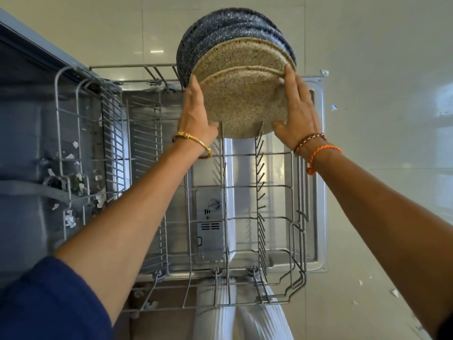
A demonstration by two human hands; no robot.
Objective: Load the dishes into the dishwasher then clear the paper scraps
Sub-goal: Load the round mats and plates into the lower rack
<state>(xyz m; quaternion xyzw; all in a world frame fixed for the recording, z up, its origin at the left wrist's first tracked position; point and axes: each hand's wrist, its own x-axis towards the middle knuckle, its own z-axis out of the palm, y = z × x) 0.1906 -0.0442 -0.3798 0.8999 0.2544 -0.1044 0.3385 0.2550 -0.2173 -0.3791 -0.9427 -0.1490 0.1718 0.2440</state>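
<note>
Seating the tan plate (245,104) squarely between the rack (259,192) prongs, left hand (198,119) and right hand (296,114) fingers gripping its rim evenly.

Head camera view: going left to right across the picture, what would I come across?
Paper scraps inside the dishwasher → folded wire rack → left hand → beige plate → right hand → paper scraps on the floor.
</note>
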